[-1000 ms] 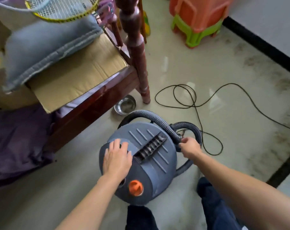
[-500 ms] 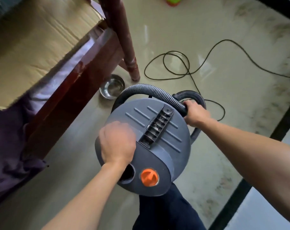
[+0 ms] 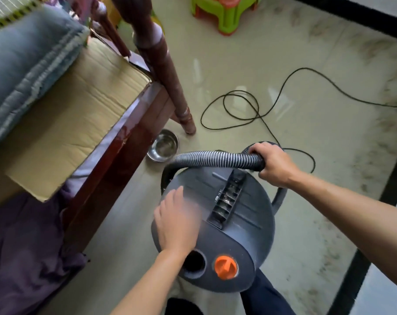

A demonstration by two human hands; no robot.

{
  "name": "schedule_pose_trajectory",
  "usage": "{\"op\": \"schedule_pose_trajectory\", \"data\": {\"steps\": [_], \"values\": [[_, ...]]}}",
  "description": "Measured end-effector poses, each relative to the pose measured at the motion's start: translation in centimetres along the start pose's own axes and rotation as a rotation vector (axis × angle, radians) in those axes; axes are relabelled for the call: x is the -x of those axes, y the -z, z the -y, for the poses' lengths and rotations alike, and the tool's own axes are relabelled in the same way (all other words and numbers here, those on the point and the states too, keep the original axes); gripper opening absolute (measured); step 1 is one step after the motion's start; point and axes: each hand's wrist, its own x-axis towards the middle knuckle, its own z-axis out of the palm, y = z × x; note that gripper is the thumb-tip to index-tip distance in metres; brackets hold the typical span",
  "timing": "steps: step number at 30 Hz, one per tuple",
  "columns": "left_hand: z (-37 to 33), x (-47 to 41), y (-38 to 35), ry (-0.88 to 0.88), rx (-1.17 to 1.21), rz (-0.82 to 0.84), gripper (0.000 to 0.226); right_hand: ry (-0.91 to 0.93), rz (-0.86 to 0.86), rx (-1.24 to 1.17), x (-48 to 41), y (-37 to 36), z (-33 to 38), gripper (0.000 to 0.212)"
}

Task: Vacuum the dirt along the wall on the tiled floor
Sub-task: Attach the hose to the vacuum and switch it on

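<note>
The right hand (image 3: 276,165) gripped the ribbed grey hose (image 3: 215,158), the left hand (image 3: 177,223) lay flat-fingered on the round grey vacuum canister (image 3: 243,226) on the tiled floor (image 3: 238,64); tugging could snag the looped black cord (image 3: 302,68).

Dark red turned post (image 3: 163,71), that's our marker. Left of it runs the wooden frame (image 3: 115,160), topped with a flattened cardboard sheet (image 3: 63,123) and a blue-grey cushion (image 3: 22,71). Purple cloth (image 3: 18,246) is bunched lower down, further left. At the post's foot sits 1 steel bowl (image 3: 163,145) on the glossy beige tiled floor (image 3: 329,137). Just right of the post, pale patches of light (image 3: 240,92) bounce off the tiles. Beyond it are green and orange plastic stools (image 3: 227,14). Far right of the post, 2 black bands (image 3: 361,264) edge the floor, with paler surface outside them.
</note>
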Motion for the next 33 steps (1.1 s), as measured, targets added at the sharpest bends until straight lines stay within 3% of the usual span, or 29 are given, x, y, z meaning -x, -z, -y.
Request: {"op": "schedule_pose_trajectory", "data": {"steps": [3, 6, 7, 9, 11, 13, 14, 16, 17, 18, 20, 24, 26, 29, 33], "values": [[1.0, -2.1, 2.9, 0.101, 0.156, 0.001, 0.090, 0.064, 0.007, 0.025, 1.6, 1.7, 4.0, 0.046], [2.7, -4.4, 5.6, -0.125, -0.019, 0.029, 0.100, 0.067, -0.022, 0.076, 5.3, 1.4, 6.8, 0.048], [3.3, -4.9, 6.1, -0.215, -0.037, 0.120, 0.093, 0.059, -0.048, 0.100, 6.6, 1.0, 7.6, 0.048], [4.4, -5.1, 6.8, -0.340, 0.093, 0.294, 0.057, 0.051, -0.155, 0.079, 9.3, -0.1, 9.1, 0.049], [5.6, -4.2, 7.7, -0.394, 0.240, 0.298, 0.030, 0.048, -0.336, -0.048, 11.6, -1.9, 10.8, 0.054], [6.9, -2.2, 8.7, -0.436, 0.337, 0.268, 0.025, -0.078, -0.542, -0.194, 13.4, -4.0, 12.7, 0.064], [7.6, -1.0, 9.2, -0.459, 0.385, 0.275, 0.023, -0.215, -0.632, -0.328, 14.0, -4.7, 13.7, 0.064], [9.3, 1.3, 9.9, -0.525, 0.396, 0.311, 0.021, -0.535, -0.752, -0.880, 14.4, -5.5, 15.5, 0.042], [10.2, 2.3, 9.9, -0.567, 0.371, 0.324, 0.024, -0.646, -0.724, -1.228, 14.5, -5.4, 16.5, 0.021], [11.1, 3.2, 9.9, -0.597, 0.352, 0.347, 0.026, -0.702, -0.632, -1.534, 14.5, -5.2, 17.4, 0.012], [12.7, 4.6, 9.6, -0.625, 0.329, 0.399, 0.026, -0.699, -0.422, -1.803, 14.9, -4.6, 18.8, 0.042], [13.6, 6.8, 8.5, -0.710, 0.273, 0.575, 0.028, -0.662, -0.325, -1.816, 17.1, -4.8, 19.6, 0.023], [13.2, 7.8, 7.9, -0.805, 0.120, 0.657, 0.033, -0.634, -0.313, -1.780, 19.0, -5.2, 18.6, 0.016], [12.1, 8.8, 7.2, -0.935, -0.110, 0.758, 0.055, -0.597, -0.397, -1.762, 22.9, -6.0, 16.7, 0.015], [9.4, 9.2, 6.6, -0.873, -0.237, 0.974, 0.080, -0.718, -0.594, -1.582, 27.5, -6.7, 13.7, 0.007]]}}
